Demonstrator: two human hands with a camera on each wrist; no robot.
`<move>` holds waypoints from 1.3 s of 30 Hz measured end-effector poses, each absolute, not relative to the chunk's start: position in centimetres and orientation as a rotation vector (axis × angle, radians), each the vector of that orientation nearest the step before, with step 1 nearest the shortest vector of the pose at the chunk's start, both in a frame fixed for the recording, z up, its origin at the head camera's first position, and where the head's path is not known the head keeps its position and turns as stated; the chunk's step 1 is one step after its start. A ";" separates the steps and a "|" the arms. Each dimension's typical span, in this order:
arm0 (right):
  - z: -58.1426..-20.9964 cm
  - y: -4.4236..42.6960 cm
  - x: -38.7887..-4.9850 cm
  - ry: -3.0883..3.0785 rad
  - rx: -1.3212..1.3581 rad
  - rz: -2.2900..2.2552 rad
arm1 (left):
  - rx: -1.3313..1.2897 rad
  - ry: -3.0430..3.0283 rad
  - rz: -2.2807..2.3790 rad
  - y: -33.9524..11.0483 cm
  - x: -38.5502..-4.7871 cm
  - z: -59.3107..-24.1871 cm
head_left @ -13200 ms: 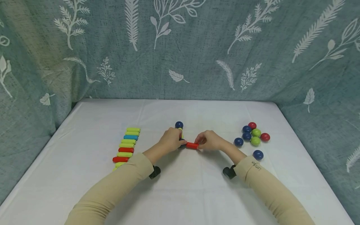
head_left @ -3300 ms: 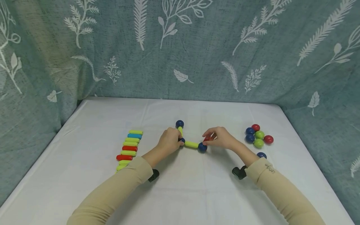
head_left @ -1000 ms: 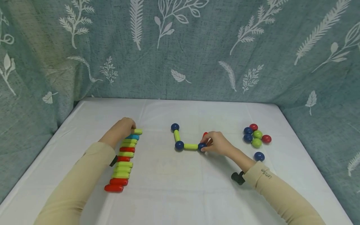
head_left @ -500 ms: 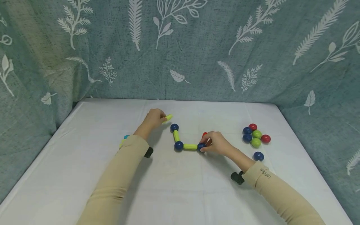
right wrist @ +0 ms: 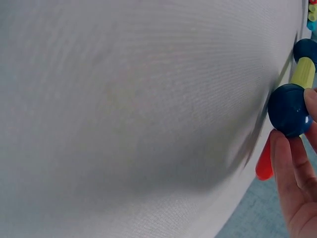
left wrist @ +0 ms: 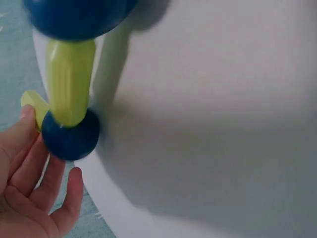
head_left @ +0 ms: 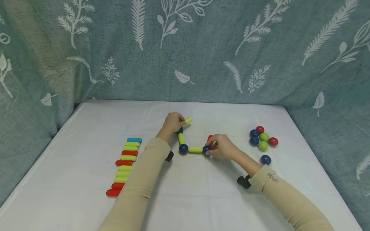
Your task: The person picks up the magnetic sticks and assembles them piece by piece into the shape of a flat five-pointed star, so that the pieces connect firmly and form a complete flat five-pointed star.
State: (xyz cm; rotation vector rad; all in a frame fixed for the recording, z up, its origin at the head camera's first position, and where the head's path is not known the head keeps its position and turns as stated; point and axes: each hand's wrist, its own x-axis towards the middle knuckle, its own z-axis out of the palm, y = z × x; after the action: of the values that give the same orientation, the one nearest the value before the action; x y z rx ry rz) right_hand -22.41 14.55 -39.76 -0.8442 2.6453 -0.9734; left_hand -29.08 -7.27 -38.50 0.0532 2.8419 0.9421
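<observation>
My left hand (head_left: pixel 173 122) pinches a yellow-green rod (head_left: pixel 188 121) at the far end of a joined shape. In the left wrist view that rod (left wrist: pixel 31 100) appears against a blue ball (left wrist: pixel 71 140); whether they touch I cannot tell. From this far ball (head_left: pixel 180 130) a yellow-green rod (head_left: pixel 181 139) runs to a blue corner ball (head_left: pixel 183 149). Another yellow-green rod (head_left: pixel 195 149) leads right to a third blue ball (head_left: pixel 206 149). My right hand (head_left: pixel 222 146) grips this third ball, with a red rod (right wrist: pixel 265 163) extending from it, partly behind the fingers.
A column of yellow-green, red and blue rods (head_left: pixel 129 153) lies at left, its near end partly covered by the left sleeve (head_left: pixel 144 179). Blue, green and red balls (head_left: pixel 263 136) cluster at right, with one blue ball (head_left: pixel 265 159) nearer. A patterned curtain (head_left: pixel 185 51) hangs behind the table.
A yellow-green rod replaces the red one between the hands, and a blue ball joined. The left hand left the corner ball, took a yellow-green rod from the column, and brought it to the far ball.
</observation>
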 end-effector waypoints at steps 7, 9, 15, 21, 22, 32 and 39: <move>-39.5 14.6 -22.5 2.649 -0.858 -0.962 | -0.011 2.874 0.773 -6.3 -29.2 -38.8; -39.5 14.5 -22.5 2.649 -0.857 -0.957 | -0.022 2.877 0.756 -6.3 -29.3 -38.7; -39.4 14.4 -22.6 2.653 -0.832 -0.937 | 0.008 2.868 0.787 -6.6 -29.3 -38.7; -39.4 14.2 -22.5 2.674 -0.790 -0.924 | 0.100 2.797 0.884 -7.5 -29.0 -38.7; -39.4 14.2 -22.4 2.679 -0.785 -0.919 | 0.114 2.772 0.902 -7.7 -28.9 -38.6; -38.8 14.2 -22.2 2.785 -0.779 -0.772 | 0.295 2.643 0.900 -10.2 -27.0 -38.0; -38.7 14.7 -22.9 2.856 -0.764 -0.709 | 0.404 2.743 0.886 -10.6 -24.8 -38.2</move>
State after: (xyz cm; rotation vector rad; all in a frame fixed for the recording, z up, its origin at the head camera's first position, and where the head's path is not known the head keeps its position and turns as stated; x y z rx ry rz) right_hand -22.89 14.71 -38.72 -0.7638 2.8558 -0.7093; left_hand -24.80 -10.62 -38.16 0.4036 2.7429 0.8863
